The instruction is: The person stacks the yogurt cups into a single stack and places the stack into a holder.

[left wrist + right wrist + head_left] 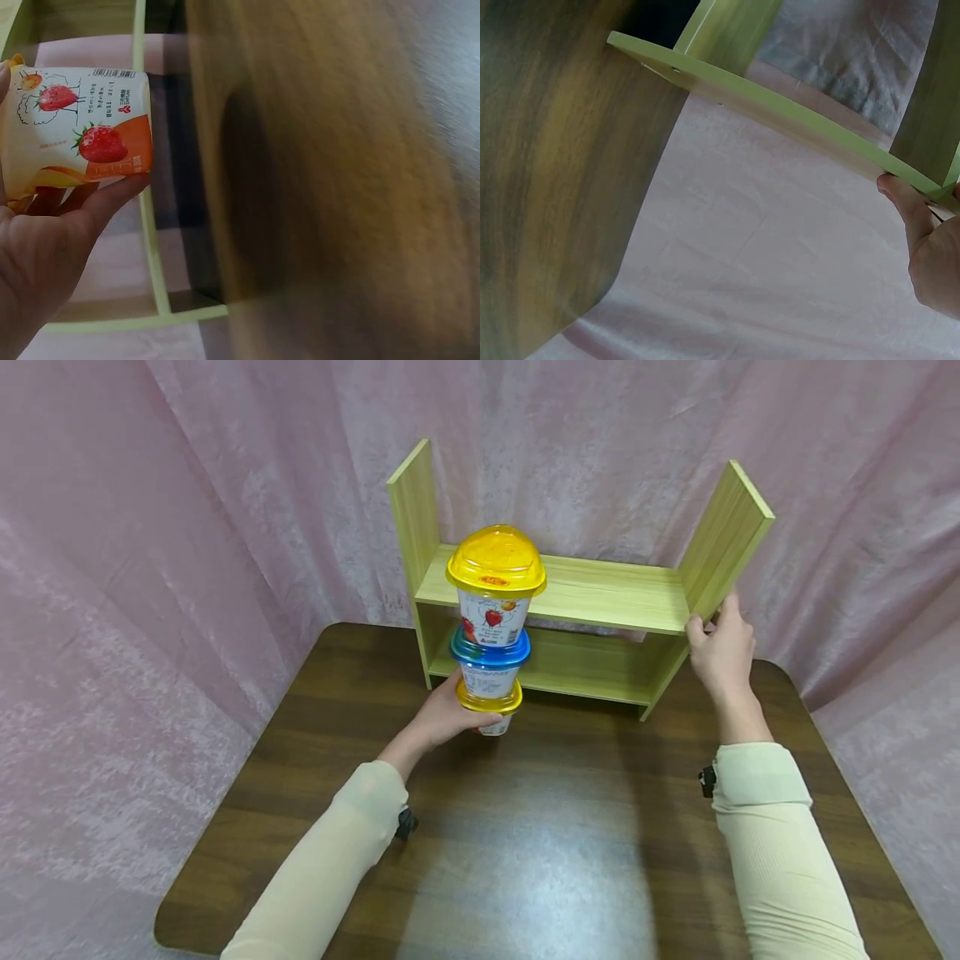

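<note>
Three lidded cups stand in an upright stack in front of the small wooden shelf [607,593]. The top cup [491,617] has a domed yellow lid, and the middle cup [489,681] a blue one. My left hand [442,714] grips the bottom cup [82,127], which has a yellow lid and printed strawberries; its base shows beyond my thumb in the left wrist view. On the other side, my right hand [726,647] holds the shelf's right side panel [723,539] by its front edge, thumb in front, near the upper board. Its other fingers are mostly hidden behind the panel.
The shelf stands at the back of a dark wooden table [525,843] and has an upper and a lower board [585,667]. Its left side panel [416,510] rises above the upper board. Pink curtains [247,485] hang behind and beside the table.
</note>
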`<state>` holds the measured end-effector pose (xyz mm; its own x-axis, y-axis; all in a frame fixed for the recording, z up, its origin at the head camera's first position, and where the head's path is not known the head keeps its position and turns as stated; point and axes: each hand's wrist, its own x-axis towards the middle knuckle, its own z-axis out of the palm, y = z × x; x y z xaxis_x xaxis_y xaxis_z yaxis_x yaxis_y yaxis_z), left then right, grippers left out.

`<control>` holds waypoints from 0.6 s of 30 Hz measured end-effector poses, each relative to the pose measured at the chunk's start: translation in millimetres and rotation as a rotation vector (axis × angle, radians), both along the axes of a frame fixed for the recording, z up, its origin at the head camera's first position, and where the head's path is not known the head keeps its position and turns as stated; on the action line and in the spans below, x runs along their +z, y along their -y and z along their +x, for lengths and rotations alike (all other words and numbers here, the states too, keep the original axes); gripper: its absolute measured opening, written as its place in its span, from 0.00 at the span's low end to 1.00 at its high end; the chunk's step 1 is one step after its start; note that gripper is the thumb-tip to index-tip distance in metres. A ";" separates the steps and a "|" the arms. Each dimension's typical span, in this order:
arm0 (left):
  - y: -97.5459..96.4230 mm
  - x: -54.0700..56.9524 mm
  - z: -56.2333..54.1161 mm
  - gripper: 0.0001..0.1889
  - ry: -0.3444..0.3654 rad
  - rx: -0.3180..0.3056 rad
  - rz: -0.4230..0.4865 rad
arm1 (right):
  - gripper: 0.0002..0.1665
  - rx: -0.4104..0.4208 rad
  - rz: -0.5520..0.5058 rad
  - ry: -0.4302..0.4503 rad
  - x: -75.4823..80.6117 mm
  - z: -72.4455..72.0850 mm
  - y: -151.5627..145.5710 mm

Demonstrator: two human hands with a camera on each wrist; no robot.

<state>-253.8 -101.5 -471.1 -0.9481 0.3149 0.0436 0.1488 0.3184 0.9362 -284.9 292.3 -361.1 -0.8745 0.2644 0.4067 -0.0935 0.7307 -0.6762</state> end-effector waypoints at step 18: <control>-32.5 44.1 -10.2 0.41 -0.087 -0.132 0.019 | 0.24 0.013 -0.002 -0.017 0.7 -1.8 -1.7</control>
<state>-263.9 -69.0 -427.0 -0.8909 0.4348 0.1310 0.2691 0.2730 0.9236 -286.7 293.9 -360.4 -0.8709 0.2538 0.4208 -0.1145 0.7279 -0.6760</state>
